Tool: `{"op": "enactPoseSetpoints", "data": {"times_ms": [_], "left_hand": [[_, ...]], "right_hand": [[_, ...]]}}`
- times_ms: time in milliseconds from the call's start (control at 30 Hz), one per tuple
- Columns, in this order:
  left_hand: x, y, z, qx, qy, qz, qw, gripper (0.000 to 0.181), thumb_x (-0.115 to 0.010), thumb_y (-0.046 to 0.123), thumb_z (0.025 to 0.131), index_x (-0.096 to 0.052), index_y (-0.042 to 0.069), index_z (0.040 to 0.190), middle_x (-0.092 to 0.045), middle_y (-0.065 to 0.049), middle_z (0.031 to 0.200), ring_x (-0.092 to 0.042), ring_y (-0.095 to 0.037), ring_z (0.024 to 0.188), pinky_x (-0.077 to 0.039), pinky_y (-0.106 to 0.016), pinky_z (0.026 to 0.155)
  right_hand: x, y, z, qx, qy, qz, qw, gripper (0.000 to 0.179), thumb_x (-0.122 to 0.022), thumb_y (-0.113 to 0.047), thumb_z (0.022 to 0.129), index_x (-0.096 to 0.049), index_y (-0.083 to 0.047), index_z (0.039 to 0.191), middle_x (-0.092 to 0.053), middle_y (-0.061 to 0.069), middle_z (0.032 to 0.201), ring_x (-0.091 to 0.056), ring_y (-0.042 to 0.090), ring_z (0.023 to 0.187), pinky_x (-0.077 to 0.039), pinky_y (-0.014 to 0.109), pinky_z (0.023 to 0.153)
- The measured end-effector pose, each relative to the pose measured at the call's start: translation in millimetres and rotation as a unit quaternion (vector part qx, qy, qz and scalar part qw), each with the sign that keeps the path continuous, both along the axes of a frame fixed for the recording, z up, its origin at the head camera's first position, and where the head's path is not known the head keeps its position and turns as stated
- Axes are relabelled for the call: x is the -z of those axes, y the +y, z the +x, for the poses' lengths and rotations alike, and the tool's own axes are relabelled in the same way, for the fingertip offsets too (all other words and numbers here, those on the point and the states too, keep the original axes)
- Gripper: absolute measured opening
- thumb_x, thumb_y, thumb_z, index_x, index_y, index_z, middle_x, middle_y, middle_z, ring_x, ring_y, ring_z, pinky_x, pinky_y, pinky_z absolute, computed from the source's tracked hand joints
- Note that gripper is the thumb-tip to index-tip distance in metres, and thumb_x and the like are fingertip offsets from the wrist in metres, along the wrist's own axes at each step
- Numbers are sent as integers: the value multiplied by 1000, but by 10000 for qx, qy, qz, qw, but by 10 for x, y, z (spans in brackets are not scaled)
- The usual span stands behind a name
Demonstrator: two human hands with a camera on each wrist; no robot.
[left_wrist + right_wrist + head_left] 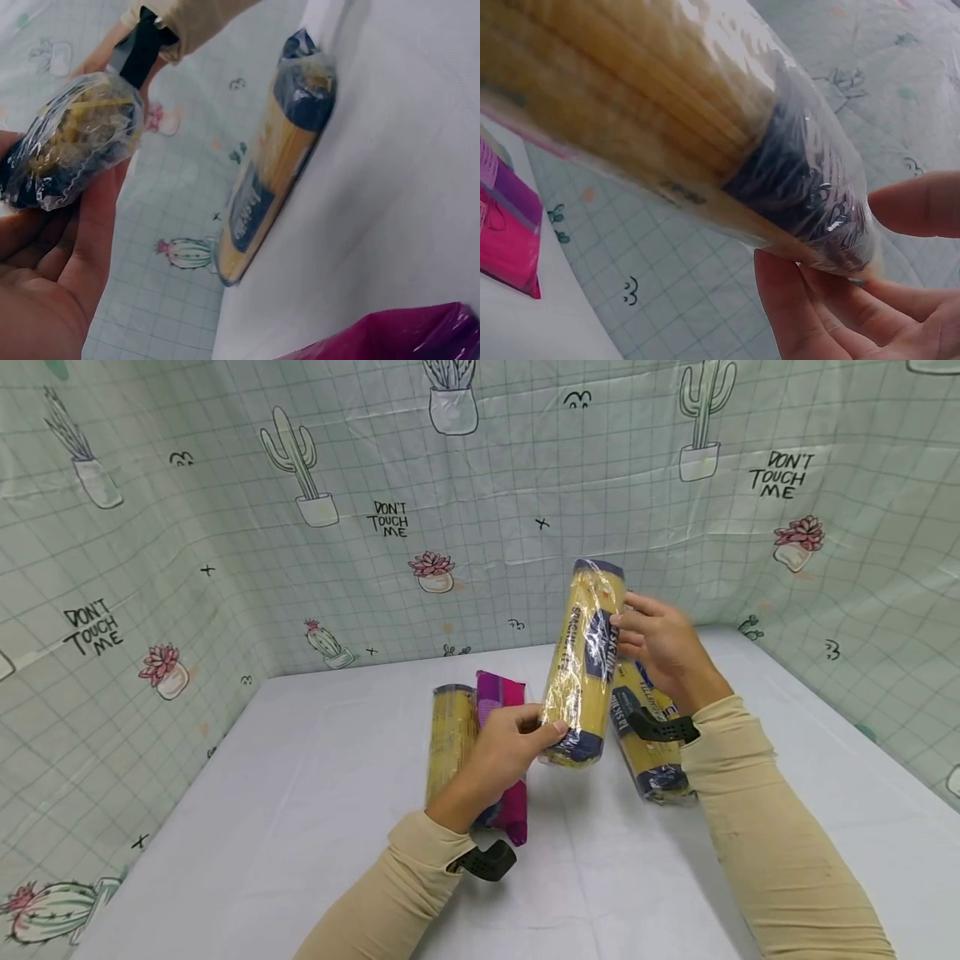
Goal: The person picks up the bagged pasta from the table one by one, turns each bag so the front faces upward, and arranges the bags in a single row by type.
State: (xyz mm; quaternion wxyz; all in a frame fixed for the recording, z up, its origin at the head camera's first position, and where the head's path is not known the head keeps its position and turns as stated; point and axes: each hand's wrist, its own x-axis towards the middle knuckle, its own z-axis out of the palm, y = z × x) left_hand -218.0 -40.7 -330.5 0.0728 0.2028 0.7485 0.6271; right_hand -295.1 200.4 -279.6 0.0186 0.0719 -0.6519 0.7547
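Observation:
A clear-wrapped pack of spaghetti (577,668) with dark blue ends is held tilted above the table. My left hand (510,743) grips its lower end, thumb on the front. At the upper right side, my right hand (660,639) holds the pack between thumb and fingers. The left wrist view shows the crumpled wrapper end (82,142) beside the left palm (52,300). In the right wrist view, the right fingers (862,307) lie under the pack's dark blue part (802,187), with the thumb on the other side.
On the white table (315,810), another pasta pack (450,735) and a magenta-purple packet (515,810) lie side by side at the left. A further pasta pack (648,752) lies at the right, below my right wrist. A patterned cloth (495,527) hangs behind.

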Motion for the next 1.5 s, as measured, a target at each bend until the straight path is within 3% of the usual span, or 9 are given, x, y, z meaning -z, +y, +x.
{"op": "enactPoseSetpoints", "data": {"times_ms": [167, 233, 400, 633, 900, 1033, 1167, 1500], "left_hand": [[28, 52, 0, -181, -9, 160, 9997, 29, -67, 22, 98, -72, 2, 118, -74, -7, 100, -62, -13, 86, -54, -34, 80], [35, 63, -3, -205, 2, 244, 9995, 29, -66, 21, 98, -72, 1, 118, -74, -8, 100, -62, -13, 86, -53, -30, 77], [53, 73, -16, -262, -2, 287, 9992, 28, -64, 19, 99, -71, -1, 118, -74, -8, 100, -61, -12, 86, -51, -26, 74], [66, 61, -15, -339, 54, 382, 9987, 28, -63, 18, 100, -70, -1, 119, -73, -8, 100, -61, -12, 87, -50, -27, 75], [109, 79, -30, -332, 18, 341, 9989, 27, -63, 17, 99, -71, -2, 117, -74, -10, 100, -59, -11, 86, -53, -38, 82], [110, 66, -44, -333, 5, 401, 9986, 27, -63, 17, 100, -71, -2, 117, -74, -9, 100, -60, -11, 86, -50, -27, 76], [96, 57, -45, -321, 7, 404, 9987, 27, -63, 17, 100, -71, -1, 118, -74, -9, 100, -61, -11, 86, -50, -26, 76], [93, 110, -20, -376, -116, 303, 9988, 25, -66, 17, 98, -73, 0, 114, -74, -8, 98, -59, -10, 84, -51, -29, 77]], "right_hand": [[65, -18, -16, -57, 68, -170, 9998, 74, -61, -16, 101, -17, -7, 160, -46, 16, 130, -68, 18, 89, -57, 28, 74], [101, -23, -26, -168, 114, -196, 9996, 74, -61, -16, 101, -16, -8, 159, -45, 19, 134, -69, 18, 84, -57, 29, 73], [182, -20, -33, -436, 316, -44, 9985, 77, -59, -17, 102, -12, -12, 162, -20, 22, 161, -68, 14, 93, -56, 26, 75], [278, -41, -18, -348, 460, -187, 9982, 74, -61, -15, 101, -16, 1, 158, -44, 21, 136, -66, 16, 103, -55, 27, 85], [333, 25, 41, -589, 463, 383, 9965, 78, -58, -19, 103, -8, 1, 159, -22, 29, 158, -66, 13, 100, -58, 29, 79], [299, 47, 33, -802, 533, 750, 9925, 81, -59, -20, 102, -6, -1, 160, -22, 30, 158, -66, 14, 101, -58, 31, 78], [275, 52, 26, -899, 593, 870, 9904, 83, -61, -17, 101, -5, -1, 160, -22, 29, 158, -64, 15, 105, -57, 30, 78], [245, 51, 45, -708, 504, 919, 9920, 81, -61, -12, 99, -9, 0, 159, -29, 27, 157, -65, 14, 101, -57, 28, 73]]}}
